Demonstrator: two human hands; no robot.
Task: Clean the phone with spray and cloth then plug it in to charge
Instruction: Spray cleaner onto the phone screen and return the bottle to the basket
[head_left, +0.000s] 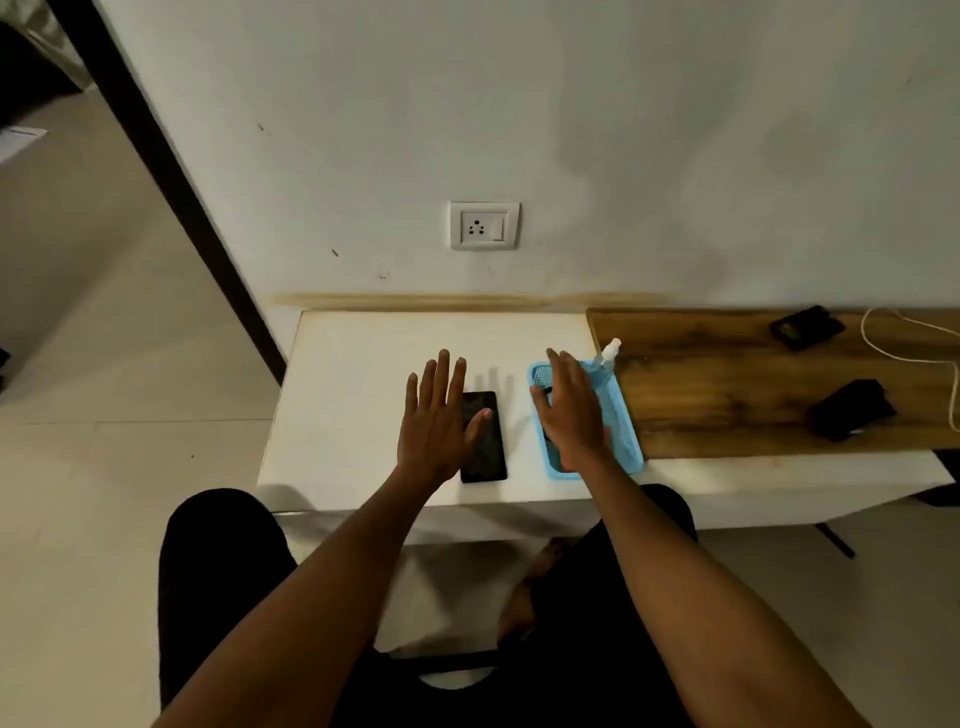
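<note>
Left hand (436, 421) spread over black phone (485, 447); right hand (569, 415) over blue tray (626, 431), contents unclear.

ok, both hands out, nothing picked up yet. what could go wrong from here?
1. The spray bottle stands upright at the far corner of the blue tray, just beyond the right hand; a careless reach could tip it.
2. The phone lies flat, near end close to the white table's front edge; hard wiping might slide it off.
3. The white cable sits far right, away from the wall socket; plugging in may need an awkward stretch.
</note>
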